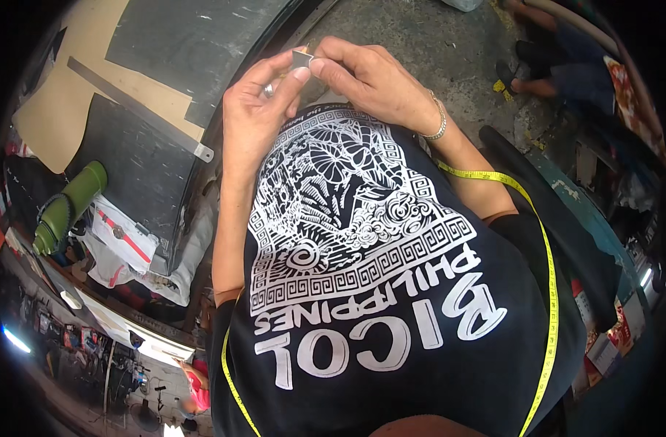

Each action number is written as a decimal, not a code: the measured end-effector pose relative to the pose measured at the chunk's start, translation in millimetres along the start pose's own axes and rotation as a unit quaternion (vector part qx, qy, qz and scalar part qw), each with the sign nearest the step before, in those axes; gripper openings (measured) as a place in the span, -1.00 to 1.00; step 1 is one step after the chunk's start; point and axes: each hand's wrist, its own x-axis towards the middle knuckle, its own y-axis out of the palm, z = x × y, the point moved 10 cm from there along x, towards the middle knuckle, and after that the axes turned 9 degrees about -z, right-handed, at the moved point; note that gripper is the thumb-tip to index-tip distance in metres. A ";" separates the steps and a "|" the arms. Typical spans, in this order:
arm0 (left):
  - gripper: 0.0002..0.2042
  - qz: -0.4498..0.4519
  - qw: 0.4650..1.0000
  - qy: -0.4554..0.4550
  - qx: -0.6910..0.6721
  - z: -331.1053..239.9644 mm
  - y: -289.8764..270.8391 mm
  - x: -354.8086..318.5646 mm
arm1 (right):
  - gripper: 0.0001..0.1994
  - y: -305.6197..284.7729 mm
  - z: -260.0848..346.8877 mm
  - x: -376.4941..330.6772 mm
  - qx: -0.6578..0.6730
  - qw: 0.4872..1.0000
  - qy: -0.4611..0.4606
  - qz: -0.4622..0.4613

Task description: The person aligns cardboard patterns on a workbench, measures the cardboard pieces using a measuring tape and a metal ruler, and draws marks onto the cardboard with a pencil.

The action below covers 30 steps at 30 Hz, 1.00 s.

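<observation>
Near the top middle, both of my hands meet over a small flat dark-grey piece [301, 60]. My left hand [260, 102], with a ring on one finger, is closed on its lower side between thumb and fingers. From the right, my right hand [369, 81], a metal bracelet at its wrist, pinches at the piece's edge. A bit of yellow shows just behind the piece, too small to name. A yellow measuring tape [552, 291] hangs down both sides of my black printed shirt [420, 379].
On the left worktable lie dark sheets [140, 164], tan board [60, 87] and a steel ruler [132, 102] laid aslant. A green roll [71, 207] rests beside a white-and-red packet [125, 234]. Another person's legs [566, 81] are at the upper right, over the concrete floor [420, 36].
</observation>
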 end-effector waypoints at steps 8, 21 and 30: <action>-0.72 -0.053 0.998 -0.001 0.038 11.0 -5.3 9.3 | -0.72 -10.5 -7.2 6.5 -0.012 0.999 -0.021 -0.036; -0.74 -0.021 0.996 0.040 0.077 8.5 -1.0 12.9 | -0.82 2.1 -99.8 39.3 0.206 0.970 0.128 0.026; -0.74 -0.022 0.995 0.064 0.078 -1.3 3.3 -12.5 | -0.75 77.2 -243.3 60.6 0.259 0.893 0.340 0.144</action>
